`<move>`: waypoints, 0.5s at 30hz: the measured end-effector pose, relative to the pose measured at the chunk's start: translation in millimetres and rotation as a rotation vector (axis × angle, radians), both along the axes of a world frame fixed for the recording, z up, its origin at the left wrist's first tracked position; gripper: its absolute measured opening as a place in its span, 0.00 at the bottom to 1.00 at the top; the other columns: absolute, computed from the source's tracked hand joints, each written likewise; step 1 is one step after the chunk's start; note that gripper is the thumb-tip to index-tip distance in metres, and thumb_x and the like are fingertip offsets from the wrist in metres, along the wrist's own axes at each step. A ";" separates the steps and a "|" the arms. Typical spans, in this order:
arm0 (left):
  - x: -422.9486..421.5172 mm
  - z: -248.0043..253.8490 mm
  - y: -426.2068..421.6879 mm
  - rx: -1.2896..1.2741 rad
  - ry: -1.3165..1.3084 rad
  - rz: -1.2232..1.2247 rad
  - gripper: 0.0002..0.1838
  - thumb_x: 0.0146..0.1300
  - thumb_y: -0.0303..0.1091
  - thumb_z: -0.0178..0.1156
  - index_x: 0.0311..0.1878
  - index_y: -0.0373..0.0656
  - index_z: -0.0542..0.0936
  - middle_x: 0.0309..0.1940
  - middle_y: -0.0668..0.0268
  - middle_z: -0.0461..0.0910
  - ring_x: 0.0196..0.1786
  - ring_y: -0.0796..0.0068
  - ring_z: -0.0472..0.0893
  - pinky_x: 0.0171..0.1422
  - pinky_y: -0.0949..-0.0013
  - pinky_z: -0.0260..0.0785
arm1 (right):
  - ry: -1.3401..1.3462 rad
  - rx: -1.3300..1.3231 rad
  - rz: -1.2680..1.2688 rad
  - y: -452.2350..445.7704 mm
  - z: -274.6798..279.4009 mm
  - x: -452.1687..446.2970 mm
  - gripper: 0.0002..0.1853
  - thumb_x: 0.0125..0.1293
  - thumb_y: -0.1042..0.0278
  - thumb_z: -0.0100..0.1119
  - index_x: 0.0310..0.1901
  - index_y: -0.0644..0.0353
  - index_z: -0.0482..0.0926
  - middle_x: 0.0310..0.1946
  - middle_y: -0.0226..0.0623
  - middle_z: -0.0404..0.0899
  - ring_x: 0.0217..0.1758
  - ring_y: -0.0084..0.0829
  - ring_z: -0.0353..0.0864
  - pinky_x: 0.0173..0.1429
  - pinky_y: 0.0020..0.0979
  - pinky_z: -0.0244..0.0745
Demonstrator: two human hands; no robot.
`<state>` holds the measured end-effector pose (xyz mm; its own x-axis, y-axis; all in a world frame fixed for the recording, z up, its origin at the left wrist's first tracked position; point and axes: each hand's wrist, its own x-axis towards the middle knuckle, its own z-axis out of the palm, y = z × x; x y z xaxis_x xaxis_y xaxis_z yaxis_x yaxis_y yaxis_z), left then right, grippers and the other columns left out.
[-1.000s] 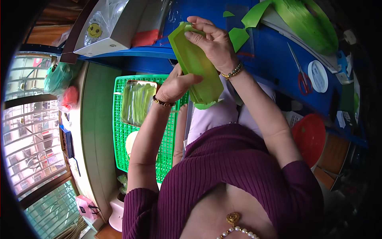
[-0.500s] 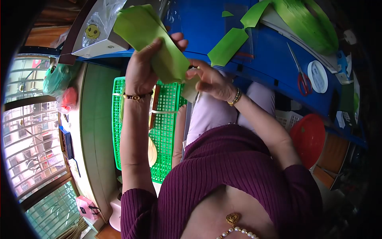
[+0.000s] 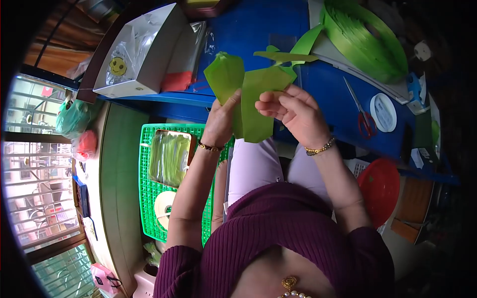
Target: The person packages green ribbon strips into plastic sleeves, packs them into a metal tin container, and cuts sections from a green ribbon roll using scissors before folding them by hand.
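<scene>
Broad green ribbon strips [image 3: 258, 107] are spread between my hands above my lap, in front of the blue table [image 3: 248, 30]. My left hand [image 3: 221, 121] pinches the left part, its thumb lying over the green sheet. Close to the strip's right part is my right hand [image 3: 300, 111], with curled fingers and fingertips near the thumb; what it grips, if anything, cannot be made out. Beyond it a folded green piece [image 3: 285, 57] sticks up. A large green ribbon roll [image 3: 365, 42] lies at the back right.
Red-handled scissors [image 3: 366, 124] and a white round container [image 3: 383, 112] lie on the table's right side. A white box [image 3: 144, 54] stands at the back left. Below left, a green crate [image 3: 149, 218] holds a tray of green strips [image 3: 171, 156]. A red basin [image 3: 380, 191] is at lower right.
My left hand has come back right and down with the green strips, from near the white box. My right hand has moved right and slightly up. The camera view has shifted a little.
</scene>
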<state>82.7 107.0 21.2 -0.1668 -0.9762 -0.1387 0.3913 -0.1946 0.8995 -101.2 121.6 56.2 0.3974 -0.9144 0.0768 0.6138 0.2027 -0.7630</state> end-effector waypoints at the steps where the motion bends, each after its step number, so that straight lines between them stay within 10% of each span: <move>1: -5.3 -3.4 2.2 -0.008 0.008 -0.010 0.22 0.69 0.45 0.49 0.56 0.36 0.70 0.43 0.61 0.77 0.43 0.78 0.77 0.46 0.74 0.71 | 0.008 -0.008 -0.010 -2.7 -5.3 -1.6 0.16 0.69 0.68 0.44 0.53 0.68 0.71 0.43 0.45 0.79 0.48 0.36 0.81 0.53 0.32 0.75; 7: -26.1 -23.4 24.2 0.076 0.122 -0.241 0.36 0.63 0.62 0.50 0.59 0.37 0.68 0.47 0.63 0.75 0.47 0.77 0.75 0.47 0.72 0.71 | 0.269 0.302 -0.147 -4.2 -29.4 -6.1 0.12 0.67 0.62 0.55 0.38 0.65 0.77 0.27 0.37 0.80 0.25 0.28 0.82 0.32 0.23 0.78; 15: -34.3 -19.8 39.0 0.101 -0.124 -0.337 0.24 0.66 0.47 0.55 0.57 0.38 0.69 0.46 0.63 0.76 0.46 0.76 0.77 0.48 0.74 0.71 | 0.341 0.189 -0.156 10.6 -53.8 -4.7 0.17 0.65 0.63 0.58 0.50 0.65 0.70 0.36 0.38 0.79 0.38 0.24 0.80 0.40 0.24 0.75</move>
